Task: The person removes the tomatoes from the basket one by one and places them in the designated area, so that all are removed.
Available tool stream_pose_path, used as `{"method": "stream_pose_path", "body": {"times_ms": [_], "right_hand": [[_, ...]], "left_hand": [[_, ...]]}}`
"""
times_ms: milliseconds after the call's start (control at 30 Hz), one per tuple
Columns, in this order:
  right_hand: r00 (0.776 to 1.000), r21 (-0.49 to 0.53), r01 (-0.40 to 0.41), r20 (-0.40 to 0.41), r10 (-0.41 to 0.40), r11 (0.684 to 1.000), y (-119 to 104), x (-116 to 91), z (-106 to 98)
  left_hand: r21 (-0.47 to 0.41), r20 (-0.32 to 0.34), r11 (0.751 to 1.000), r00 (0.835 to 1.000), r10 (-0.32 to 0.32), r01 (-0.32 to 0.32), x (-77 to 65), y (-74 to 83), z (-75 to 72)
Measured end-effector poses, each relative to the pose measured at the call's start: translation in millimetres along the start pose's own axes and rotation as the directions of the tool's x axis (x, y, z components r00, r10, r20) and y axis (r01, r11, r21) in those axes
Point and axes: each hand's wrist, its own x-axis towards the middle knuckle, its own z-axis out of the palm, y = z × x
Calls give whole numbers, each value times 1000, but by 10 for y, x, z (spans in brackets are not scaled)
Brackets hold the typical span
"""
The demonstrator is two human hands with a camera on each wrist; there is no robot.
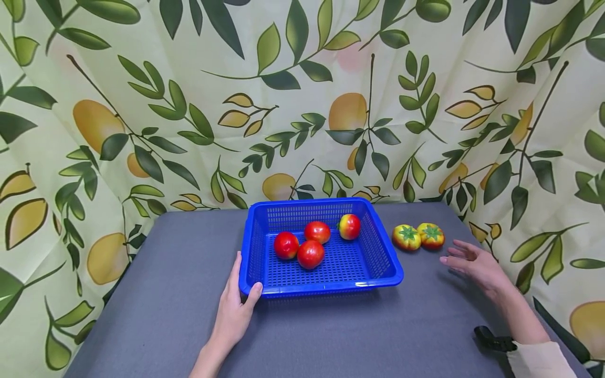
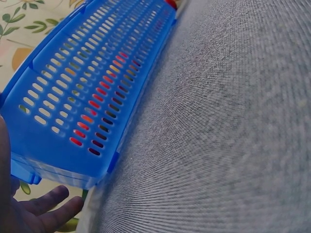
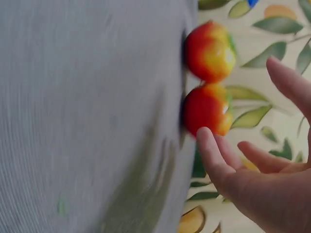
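Observation:
A blue plastic basket [image 1: 345, 270] with slotted walls stands on the table, several glossy red tomatoes [image 1: 310, 254] inside it. One of these, a red-and-yellow tomato [image 1: 350, 227], lies apart near the basket's back right corner. My left hand [image 1: 235, 310] holds the basket at its front left corner, thumb over the rim and fingers along the left side. To the right of the basket, two yellow-and-red tomatoes [image 1: 418, 237] with green leafy tops sit side by side. My right hand [image 1: 479, 268] hovers just right of them, fingers spread, holding nothing; the right wrist view shows its fingertips near the closer tomato [image 3: 206, 110].
A grey cloth covers the table [image 1: 189, 262]. Behind and on both sides hangs a curtain [image 1: 302, 105] printed with leaves and orange fruit. A black strap [image 1: 493, 340] is worn on the right wrist.

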Motion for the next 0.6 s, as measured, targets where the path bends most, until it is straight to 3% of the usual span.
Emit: {"method": "stream_pose_path", "body": {"times_ms": [167, 300, 467, 600], "right_hand": [[992, -29, 17, -128, -20, 999, -209, -152, 197], [966, -28, 50, -254, -55, 998, -399, -267, 410], [914, -1, 184, -369, -172, 983, -674, -409, 734], [852, 22, 324, -441, -282, 946, -877, -450, 1008]], "left_hand": [[-4, -3, 1000, 1000, -9, 9, -3, -4, -6], [7, -1, 1000, 1000, -17, 17, -2, 7, -18], [3, 5, 1000, 1000, -27, 27, 2, 29, -14], [-13, 3, 1000, 1000, -20, 20, 2, 36, -6]]}}
